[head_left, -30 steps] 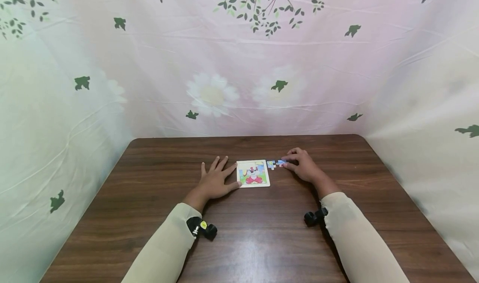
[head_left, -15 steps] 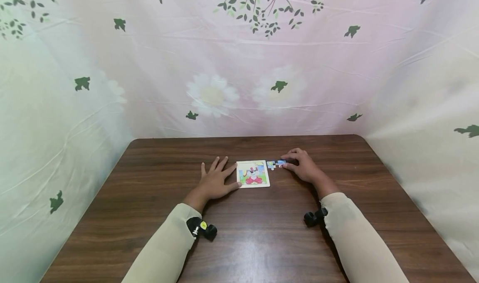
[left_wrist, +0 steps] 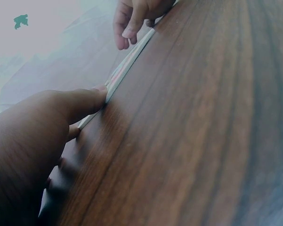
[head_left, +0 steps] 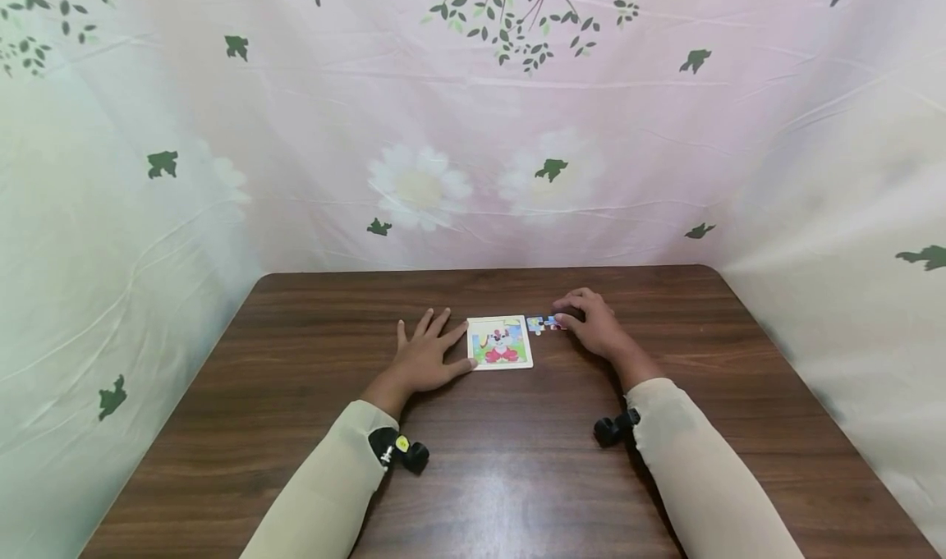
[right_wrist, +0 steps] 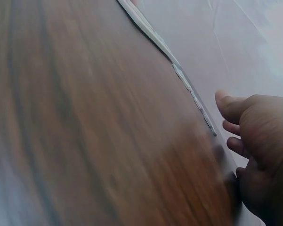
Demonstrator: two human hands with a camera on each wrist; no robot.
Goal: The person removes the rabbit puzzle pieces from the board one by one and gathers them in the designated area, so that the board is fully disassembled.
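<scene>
A small white-framed jigsaw puzzle (head_left: 500, 343) with a cartoon animal in red lies flat near the middle of the table. My left hand (head_left: 423, 362) is spread on the wood, its thumb and index finger touching the puzzle's left edge. Against the puzzle's top right side lie joined loose jigsaw pieces (head_left: 535, 325), mostly blue. My right hand (head_left: 594, 323) hovers over their right end and partly covers them in the head view. In the right wrist view, its thumb (right_wrist: 231, 107) is raised apart from the pieces, and nothing shows between the bent fingers.
The brown wooden table (head_left: 510, 477) extends around both hands. A patterned cloth (head_left: 473, 173) with leaves and flowers hangs behind it and at both sides. Black wrist cameras sit on both cuffs.
My right hand has shifted slightly left over the loose pieces, its thumb and fingers coming off the right end that they held. The left hand and the puzzle stay put.
</scene>
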